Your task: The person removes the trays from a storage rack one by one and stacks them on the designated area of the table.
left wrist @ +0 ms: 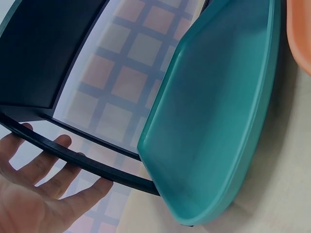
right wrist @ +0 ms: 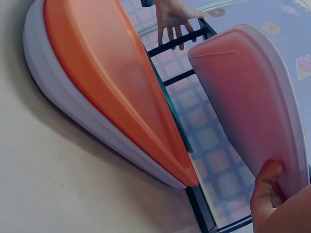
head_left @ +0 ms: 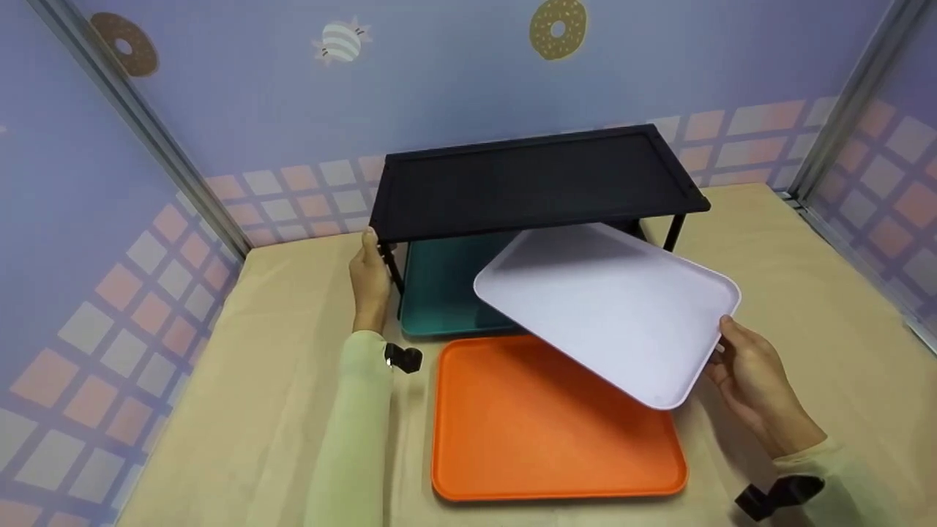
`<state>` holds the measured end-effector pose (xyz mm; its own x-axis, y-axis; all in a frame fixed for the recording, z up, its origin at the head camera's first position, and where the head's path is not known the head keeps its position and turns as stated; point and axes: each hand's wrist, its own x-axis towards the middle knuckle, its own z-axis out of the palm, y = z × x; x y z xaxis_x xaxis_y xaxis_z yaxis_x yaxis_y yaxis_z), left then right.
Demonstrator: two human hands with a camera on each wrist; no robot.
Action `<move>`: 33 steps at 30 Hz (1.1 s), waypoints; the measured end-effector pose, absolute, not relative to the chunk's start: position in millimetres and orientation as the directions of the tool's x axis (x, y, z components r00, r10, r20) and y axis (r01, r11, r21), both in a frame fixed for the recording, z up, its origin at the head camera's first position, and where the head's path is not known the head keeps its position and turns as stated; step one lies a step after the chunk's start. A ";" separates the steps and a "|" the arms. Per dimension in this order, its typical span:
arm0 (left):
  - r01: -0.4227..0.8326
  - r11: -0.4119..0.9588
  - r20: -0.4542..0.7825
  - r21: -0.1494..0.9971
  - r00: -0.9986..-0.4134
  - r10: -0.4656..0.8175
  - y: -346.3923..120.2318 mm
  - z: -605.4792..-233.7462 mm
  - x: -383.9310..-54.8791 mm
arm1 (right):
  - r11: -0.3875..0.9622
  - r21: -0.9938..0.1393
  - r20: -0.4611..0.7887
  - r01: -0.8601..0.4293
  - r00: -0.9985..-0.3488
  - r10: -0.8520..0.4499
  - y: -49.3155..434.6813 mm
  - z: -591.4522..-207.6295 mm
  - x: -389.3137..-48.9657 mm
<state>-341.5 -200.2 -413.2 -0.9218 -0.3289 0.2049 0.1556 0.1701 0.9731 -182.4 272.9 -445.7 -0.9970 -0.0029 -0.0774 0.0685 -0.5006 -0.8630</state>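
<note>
A black rack with thin legs stands near the back wall. My left hand rests against its left end, the thumb at the top's corner and the fingers spread fairly straight along the leg in the left wrist view. Inside the rack lies a teal tray. My right hand grips a pale lavender tray by its right edge, thumb on top. This tray is tilted, its far corner under the rack's top, above an orange tray. The right wrist view shows another lavender tray beneath the orange one.
A beige cloth covers the table. Patterned panels stand behind and at both sides, joined by metal posts. The rack's right front leg stands close to the held tray.
</note>
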 end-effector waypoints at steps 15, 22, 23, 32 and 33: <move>0.165 0.199 0.227 0.966 -0.909 -0.349 -199.0 -413.4 -341.4 | -0.416 -0.905 -0.081 0.088 -0.996 -0.034 271.8 -443.2 -179.0; 0.174 0.172 0.224 0.970 -0.914 -0.338 -199.0 -413.4 -341.8 | -0.393 -0.914 -0.103 0.103 -0.994 -0.022 269.9 -443.8 -176.6; 0.172 0.169 0.221 0.970 -0.915 -0.337 -198.9 -413.3 -341.7 | -0.389 -0.915 -0.107 0.106 -0.994 -0.020 269.5 -443.8 -176.3; 0.181 0.179 0.233 0.967 -0.911 -0.339 -200.4 -414.9 -342.2 | -0.366 -0.922 -0.131 0.126 -0.991 -0.011 264.4 -441.6 -174.4; 0.181 0.185 0.235 0.966 -0.910 -0.341 -200.6 -415.0 -342.2 | -0.366 -0.922 -0.130 0.124 -0.991 -0.009 263.9 -441.3 -174.2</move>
<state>-342.2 -200.6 -415.0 -0.9103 -0.3406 0.2353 0.1807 0.1845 0.9661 -174.2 263.9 -441.3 -0.9915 -0.0086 -0.1301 0.1241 -0.3662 -0.9222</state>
